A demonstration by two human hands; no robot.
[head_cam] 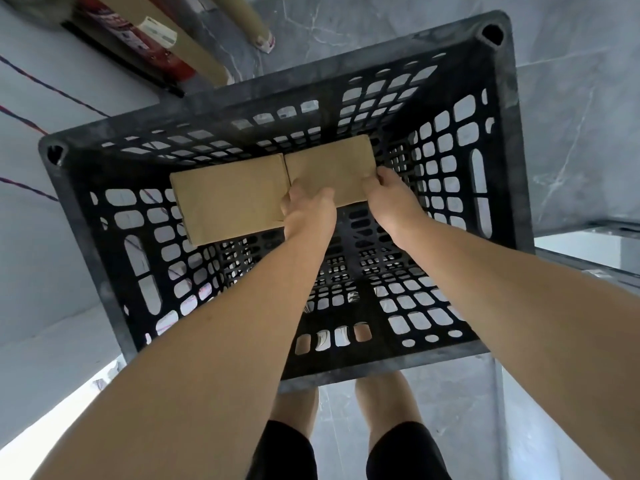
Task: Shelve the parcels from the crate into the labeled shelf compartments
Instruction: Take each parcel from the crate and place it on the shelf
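A black slotted plastic crate [516,140] stands on the floor below me. Two plain brown cardboard parcels lie side by side on its bottom, against the far wall. The left parcel [228,199] is untouched. Both my arms reach down into the crate to the right parcel [329,164]. My left hand [306,209] grips that parcel's near left corner, fingers curled over the edge. My right hand [388,194] holds its near right edge. No shelf compartments are in view.
Grey marbled floor tiles [571,98] surround the crate. Cardboard tubes [194,46] and a red item [138,36] lean at the top left beside a pale wall. A metal-framed surface [588,244] sits at the right. My legs stand just behind the crate.
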